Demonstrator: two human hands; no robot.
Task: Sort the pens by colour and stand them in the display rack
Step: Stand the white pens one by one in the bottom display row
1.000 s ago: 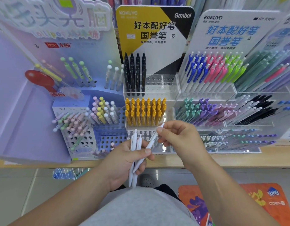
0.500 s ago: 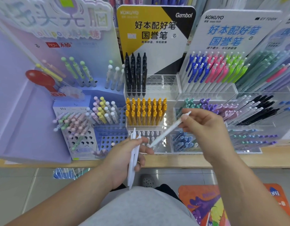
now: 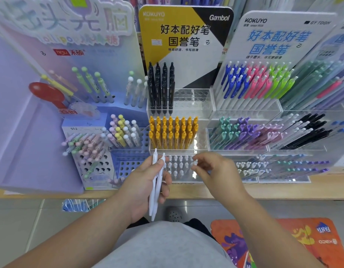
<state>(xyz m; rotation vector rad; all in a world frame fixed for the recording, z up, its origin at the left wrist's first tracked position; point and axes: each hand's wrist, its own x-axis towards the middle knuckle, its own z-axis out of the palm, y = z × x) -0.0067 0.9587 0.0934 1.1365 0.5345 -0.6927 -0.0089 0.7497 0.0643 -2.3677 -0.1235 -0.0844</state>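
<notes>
Head view: the left hand [image 3: 140,182] curls its fingers round two white pens [image 3: 154,190], gripped side by side. Their long axes are near upright, clicker ends pointing up toward the shelf, tips down toward the person. The right hand [image 3: 219,171] pinches the top of a white pen [image 3: 195,162], which stands upright in the front tier of the clear rack [image 3: 196,102] beside the standing white pens [image 3: 176,166]. The middle tier holds yellow pens [image 3: 173,132]. The top tier holds black pens [image 3: 161,88] at its left.

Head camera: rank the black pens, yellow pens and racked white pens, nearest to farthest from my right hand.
1. Racked white pens, bottom tier, at the right hand's fingertips.
2. Yellow pens, middle tier.
3. Black pens, top tier.
</notes>
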